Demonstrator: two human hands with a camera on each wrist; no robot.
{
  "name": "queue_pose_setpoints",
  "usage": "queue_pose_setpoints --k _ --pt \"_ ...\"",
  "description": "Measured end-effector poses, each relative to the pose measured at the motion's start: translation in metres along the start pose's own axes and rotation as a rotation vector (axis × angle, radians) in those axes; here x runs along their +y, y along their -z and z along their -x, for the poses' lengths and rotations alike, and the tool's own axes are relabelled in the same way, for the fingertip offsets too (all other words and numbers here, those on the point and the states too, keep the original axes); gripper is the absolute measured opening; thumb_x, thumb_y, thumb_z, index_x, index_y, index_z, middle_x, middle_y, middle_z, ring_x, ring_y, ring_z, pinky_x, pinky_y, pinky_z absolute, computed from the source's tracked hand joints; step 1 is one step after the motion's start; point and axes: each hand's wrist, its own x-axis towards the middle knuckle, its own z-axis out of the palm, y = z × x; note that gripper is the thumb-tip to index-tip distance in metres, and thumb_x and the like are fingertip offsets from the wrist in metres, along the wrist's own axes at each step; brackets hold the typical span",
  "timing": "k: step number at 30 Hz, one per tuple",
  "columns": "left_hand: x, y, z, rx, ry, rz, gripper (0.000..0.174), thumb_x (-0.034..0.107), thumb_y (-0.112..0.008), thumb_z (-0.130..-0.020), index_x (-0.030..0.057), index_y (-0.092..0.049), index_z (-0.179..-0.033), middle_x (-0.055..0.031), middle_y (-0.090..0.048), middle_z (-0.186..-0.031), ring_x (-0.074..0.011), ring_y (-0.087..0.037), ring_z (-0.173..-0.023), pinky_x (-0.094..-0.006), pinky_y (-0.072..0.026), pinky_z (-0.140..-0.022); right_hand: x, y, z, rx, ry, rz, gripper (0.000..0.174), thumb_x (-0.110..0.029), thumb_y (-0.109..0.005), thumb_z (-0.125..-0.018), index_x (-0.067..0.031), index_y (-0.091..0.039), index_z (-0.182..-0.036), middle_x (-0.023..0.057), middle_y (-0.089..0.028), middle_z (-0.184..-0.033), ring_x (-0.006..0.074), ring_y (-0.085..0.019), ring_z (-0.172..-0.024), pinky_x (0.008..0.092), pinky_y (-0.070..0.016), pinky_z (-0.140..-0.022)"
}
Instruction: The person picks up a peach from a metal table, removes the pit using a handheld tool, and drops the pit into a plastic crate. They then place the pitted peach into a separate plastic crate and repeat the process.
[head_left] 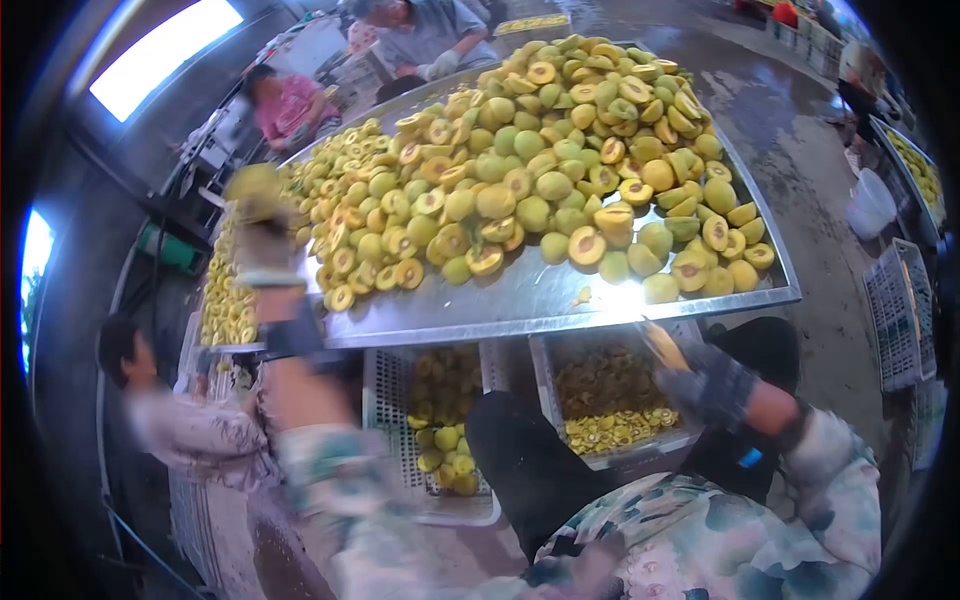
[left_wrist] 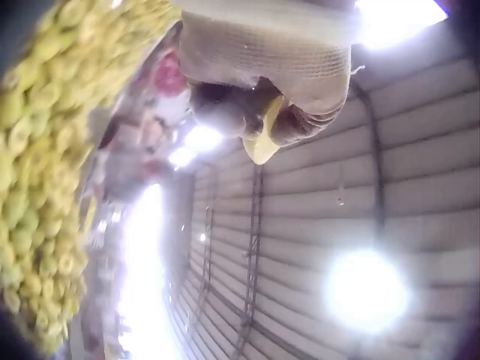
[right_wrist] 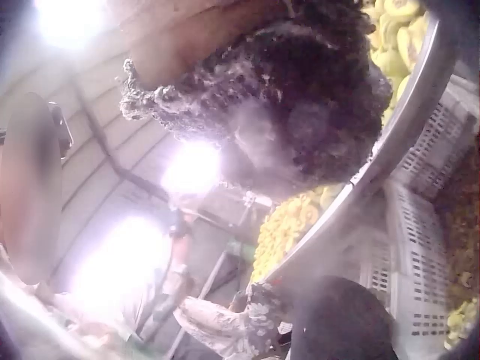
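A metal-rimmed table (head_left: 430, 318) bears a large heap of yellow-green stone fruit (head_left: 520, 170), many cut in half with brown centres. My left hand (head_left: 265, 240), gloved and blurred by motion, is over the table's left side. In the left wrist view its curled fingers pinch a pale yellow piece of fruit (left_wrist: 262, 141). Below the table's front edge, my right hand (head_left: 708, 385) in a dark glove grips a slim wood-coloured tool (head_left: 664, 345) that points up toward the rim. The tool's lower part is hidden in the glove, and I cannot tell its kind.
Under the table stand a white crate (head_left: 390, 440) with whole fruit and another crate (head_left: 547, 385) with cut pieces. People work at the far side (head_left: 425, 40) and at the left (head_left: 200, 420). A white bucket (head_left: 871, 204) and a grey crate (head_left: 897, 320) stand at the right.
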Motion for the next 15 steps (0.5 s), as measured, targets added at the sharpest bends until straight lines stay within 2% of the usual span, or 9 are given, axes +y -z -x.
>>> queue_pose_setpoints --k 2,3,4,6,9,11,13,14,15 --pt "-0.106 -0.033 0.057 -0.031 0.171 0.172 0.026 0.023 -0.062 -0.082 0.0082 -0.058 -0.103 -0.0019 -0.060 -0.083 -0.0126 -0.056 -0.066 -0.0248 -0.0491 -0.059 0.003 -0.019 -0.038 0.083 0.202 0.163 0.027 -0.024 -0.054 -0.087 -0.0038 -0.054 -0.104 0.0075 -0.059 -0.082 0.0150 -0.056 -0.063 0.0322 -0.0462 -0.055" --pt "-0.129 -0.075 0.108 0.102 0.314 0.199 0.024 0.027 -0.060 -0.083 0.0100 -0.059 -0.099 -0.0013 -0.058 -0.077 -0.0137 -0.055 -0.060 -0.0261 -0.0491 -0.056 0.005 -0.028 -0.046 0.137 0.279 0.255 0.026 -0.024 -0.053 -0.087 -0.0049 -0.054 -0.105 0.0064 -0.059 -0.081 0.0144 -0.055 -0.062 0.0318 -0.0459 -0.054" --pt "-0.148 -0.097 0.144 -0.025 0.473 0.294 0.021 0.027 -0.061 -0.082 0.0106 -0.058 -0.094 -0.0008 -0.058 -0.073 -0.0138 -0.054 -0.054 -0.0256 -0.0469 -0.049 0.005 -0.037 -0.047 0.157 0.272 0.254 0.026 -0.024 -0.053 -0.087 -0.0049 -0.054 -0.105 0.0064 -0.059 -0.081 0.0144 -0.055 -0.062 0.0318 -0.0459 -0.054" --pt "-0.175 -0.131 0.205 -0.008 0.587 0.388 0.031 0.038 -0.052 -0.087 0.0081 -0.056 -0.094 -0.0043 -0.060 -0.074 -0.0144 -0.051 -0.049 -0.0252 -0.0416 -0.041 0.007 -0.054 -0.045 0.128 0.380 -0.140 0.027 -0.024 -0.054 -0.087 -0.0065 -0.053 -0.107 0.0063 -0.058 -0.079 0.0151 -0.055 -0.060 0.0308 -0.0457 -0.055" --pt "-0.182 -0.152 0.258 0.010 0.800 0.463 0.049 0.052 -0.038 -0.091 0.0068 -0.055 -0.099 -0.0088 -0.062 -0.083 -0.0156 -0.048 -0.047 -0.0254 -0.0374 -0.039 0.004 -0.055 -0.037 0.031 0.169 -0.244 0.030 -0.025 -0.056 -0.086 -0.0051 -0.053 -0.108 0.0100 -0.059 -0.086 0.0215 -0.058 -0.071 0.0346 -0.0467 -0.065" --pt "-0.203 -0.141 0.272 -0.127 0.784 0.494 0.054 0.056 -0.035 -0.090 0.0064 -0.053 -0.102 -0.0094 -0.061 -0.087 -0.0166 -0.053 -0.055 -0.0270 -0.0435 -0.045 0.025 -0.060 -0.047 0.099 0.170 -0.203 0.032 -0.026 -0.057 -0.085 -0.0027 -0.052 -0.106 0.0137 -0.058 -0.084 0.0272 -0.057 -0.075 0.0371 -0.0456 -0.068" --pt "-0.191 -0.160 0.288 0.122 0.688 0.097 0.060 0.057 -0.029 -0.092 0.0034 -0.054 -0.104 -0.0067 -0.060 -0.078 -0.0134 -0.056 -0.057 -0.0240 -0.0427 -0.042 0.050 -0.067 -0.058 0.311 0.422 0.045 0.025 -0.022 -0.057 -0.087 -0.0042 -0.052 -0.104 0.0040 -0.055 -0.072 0.0120 -0.053 -0.061 0.0285 -0.0442 -0.054" --pt "-0.195 -0.154 0.293 0.086 0.637 0.055 0.062 0.055 -0.029 -0.093 -0.0005 -0.053 -0.107 -0.0100 -0.061 -0.087 -0.0158 -0.060 -0.068 -0.0254 -0.0490 -0.053 0.054 -0.067 -0.058 0.310 0.419 0.040 0.025 -0.022 -0.057 -0.087 -0.0042 -0.052 -0.104 0.0040 -0.055 -0.072 0.0120 -0.053 -0.061 0.0285 -0.0442 -0.054" --pt "-0.194 -0.153 0.297 0.086 0.641 0.050 0.062 0.055 -0.029 -0.093 -0.0005 -0.053 -0.107 -0.0100 -0.061 -0.087 -0.0158 -0.060 -0.068 -0.0254 -0.0490 -0.053 0.052 -0.066 -0.055 0.300 0.397 0.019 0.030 -0.025 -0.057 -0.085 -0.0018 -0.052 -0.104 0.0130 -0.056 -0.080 0.0246 -0.054 -0.070 0.0343 -0.0444 -0.062"
